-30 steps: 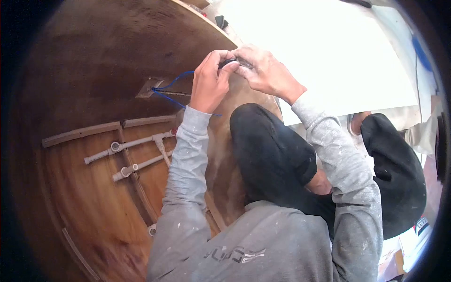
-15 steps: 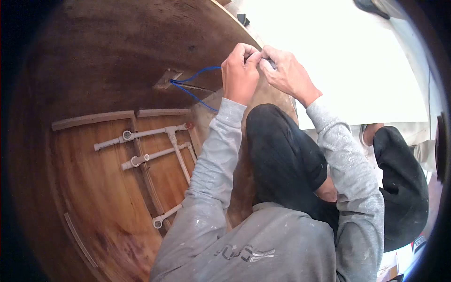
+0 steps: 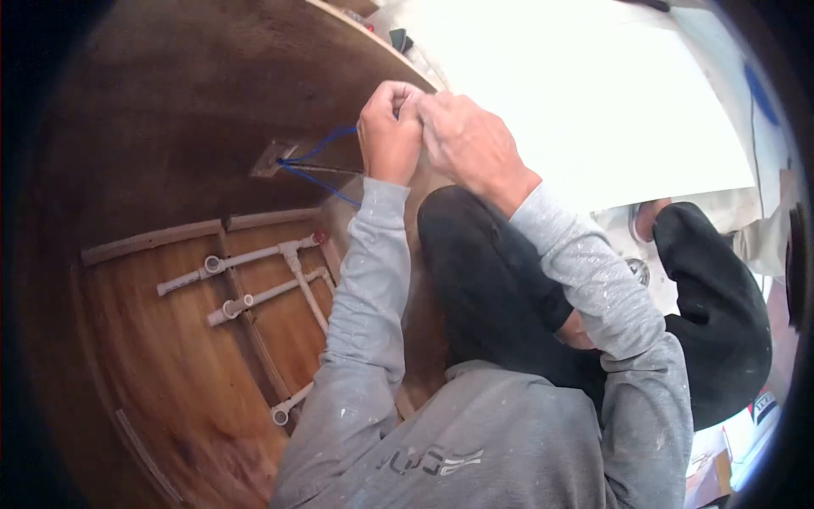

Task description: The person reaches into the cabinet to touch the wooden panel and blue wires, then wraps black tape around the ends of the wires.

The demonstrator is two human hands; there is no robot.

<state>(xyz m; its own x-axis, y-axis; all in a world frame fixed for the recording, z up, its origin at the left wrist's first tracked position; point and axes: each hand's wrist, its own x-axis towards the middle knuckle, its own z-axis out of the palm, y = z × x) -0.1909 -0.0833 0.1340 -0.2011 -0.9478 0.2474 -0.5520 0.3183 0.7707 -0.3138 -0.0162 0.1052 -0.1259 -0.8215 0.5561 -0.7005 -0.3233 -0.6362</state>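
Note:
My left hand is closed, thumb and fingers pinched together, at the upper middle of the head view. A blue wire comes out of a square cut-out in the dark wooden panel and runs to my left hand. A second blue wire leaves the same opening and passes behind my left sleeve. My right hand is closed too, its fingertips meeting those of my left hand; its back hides whatever lies between them.
White pipes with open fittings run along the brown wooden surface at lower left. A large bright white sheet lies at upper right. A small dark object sits near the panel's edge. My bent knee is below my hands.
My right hand has turned so its back faces up and has come closer over my left fingertips. The dark bit seen in its fingers is now hidden. The view has shifted slightly.

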